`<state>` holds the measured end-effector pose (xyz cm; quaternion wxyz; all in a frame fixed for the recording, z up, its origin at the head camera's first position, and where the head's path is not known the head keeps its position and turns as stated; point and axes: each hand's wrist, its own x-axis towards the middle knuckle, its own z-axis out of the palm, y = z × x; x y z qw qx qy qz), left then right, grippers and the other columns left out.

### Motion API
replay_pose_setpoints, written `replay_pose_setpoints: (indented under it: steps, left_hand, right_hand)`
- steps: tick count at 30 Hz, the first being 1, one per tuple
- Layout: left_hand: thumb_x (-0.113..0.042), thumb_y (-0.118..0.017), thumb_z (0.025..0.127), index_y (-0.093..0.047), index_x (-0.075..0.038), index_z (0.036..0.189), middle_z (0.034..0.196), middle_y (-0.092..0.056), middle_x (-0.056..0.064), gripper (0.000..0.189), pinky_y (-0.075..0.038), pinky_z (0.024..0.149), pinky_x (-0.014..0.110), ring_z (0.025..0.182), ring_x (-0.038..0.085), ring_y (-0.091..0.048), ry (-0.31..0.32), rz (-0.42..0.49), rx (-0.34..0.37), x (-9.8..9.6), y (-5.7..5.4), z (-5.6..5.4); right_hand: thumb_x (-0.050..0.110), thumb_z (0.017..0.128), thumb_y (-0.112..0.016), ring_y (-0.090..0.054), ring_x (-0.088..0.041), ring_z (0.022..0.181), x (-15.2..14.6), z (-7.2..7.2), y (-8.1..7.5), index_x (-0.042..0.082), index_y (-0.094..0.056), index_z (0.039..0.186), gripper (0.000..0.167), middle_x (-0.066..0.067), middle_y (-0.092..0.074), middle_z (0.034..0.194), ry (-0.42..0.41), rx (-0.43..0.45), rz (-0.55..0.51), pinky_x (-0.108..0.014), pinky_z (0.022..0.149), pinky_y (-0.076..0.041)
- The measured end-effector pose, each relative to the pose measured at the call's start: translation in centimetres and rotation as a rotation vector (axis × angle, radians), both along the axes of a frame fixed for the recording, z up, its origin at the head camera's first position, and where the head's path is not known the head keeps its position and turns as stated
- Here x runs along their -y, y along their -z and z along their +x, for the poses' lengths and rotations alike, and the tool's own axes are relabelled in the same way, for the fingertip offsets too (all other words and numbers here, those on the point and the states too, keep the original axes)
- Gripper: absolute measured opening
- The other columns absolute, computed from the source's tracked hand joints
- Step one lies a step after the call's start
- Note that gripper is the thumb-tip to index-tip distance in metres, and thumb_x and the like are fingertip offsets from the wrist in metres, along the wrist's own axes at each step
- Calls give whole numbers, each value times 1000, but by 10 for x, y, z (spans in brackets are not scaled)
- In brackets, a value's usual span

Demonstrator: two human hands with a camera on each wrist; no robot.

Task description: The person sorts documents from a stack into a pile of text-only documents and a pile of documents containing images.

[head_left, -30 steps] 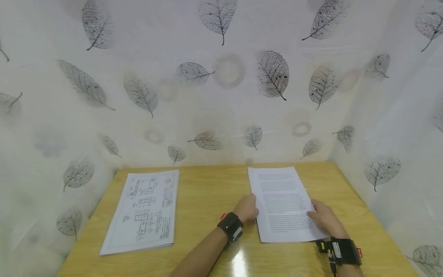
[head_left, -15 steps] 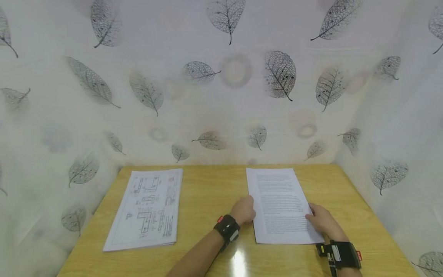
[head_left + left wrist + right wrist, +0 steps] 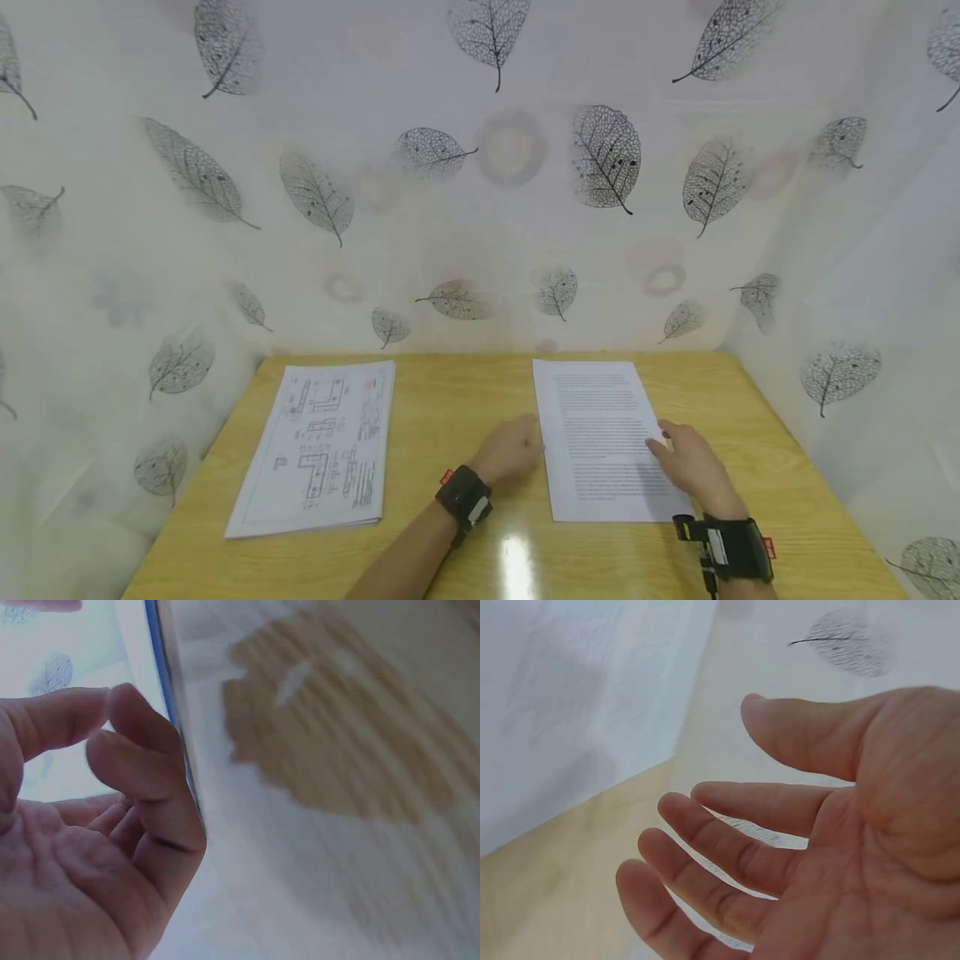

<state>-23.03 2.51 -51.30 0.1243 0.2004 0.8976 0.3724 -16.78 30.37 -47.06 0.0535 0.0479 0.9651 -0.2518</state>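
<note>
A stack of printed text sheets lies on the right half of the table. At its left edge is my left hand, fingers bent and thumb tip close to the fingertips; the left wrist view shows no sheet pinched between them. On the other side, my right hand hovers at the stack's right edge. The right wrist view shows its fingers loosely spread with nothing held, apart from the paper's corner. To the left lies another stack, of technical drawings.
The yellow wooden table has bare wood between the two stacks. A pale leaf-patterned curtain surrounds it at the back and sides. Each wrist carries a strapped camera with a cable.
The text stack shifted slightly left, both hands on its edges. Since then my left hand has drawn away to the left, and my right hand's fingers have opened off the right edge.
</note>
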Motion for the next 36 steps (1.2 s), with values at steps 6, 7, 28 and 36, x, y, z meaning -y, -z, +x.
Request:
replay_pose_setpoints:
  steps: [6, 7, 28, 36]
  left_hand:
    - [-26, -60, 96, -65, -9, 121, 91, -68, 0, 31, -50, 65, 30, 75, 12, -60, -63, 65, -22, 26, -9, 2]
    - [-27, -60, 96, -66, -9, 119, 92, -69, 1, 30, -51, 67, 31, 78, 13, -61, -71, 72, -34, 31, -10, 1]
    - [-27, -63, 94, -70, -9, 105, 85, -68, 3, 22, -48, 63, 32, 72, 14, -59, -355, -23, -152, 136, -19, 8]
    - [-26, -63, 95, -66, 0, 118, 102, -69, 14, 35, -52, 73, 39, 86, 22, -64, -398, -103, -118, 177, -27, 6]
  right_hand:
    - [20, 98, -55, -54, -49, 117, 40, -3, -2, -13, -51, 132, 47, -33, -58, 124, -89, -19, -9, -58, 94, -46]
    - [20, 98, -55, -56, -48, 116, 46, -3, -1, -12, -52, 131, 46, -32, -59, 123, -99, -17, -15, -58, 93, -47]
    - [15, 96, -59, -66, -18, 70, 185, -42, 19, -6, -63, 119, 31, -11, -72, 86, -423, -51, -396, -27, 61, -50]
    - [20, 95, -62, -63, -9, 72, 238, -48, 27, -1, -68, 113, 29, -8, -73, 89, -494, -83, -299, -24, 66, -51]
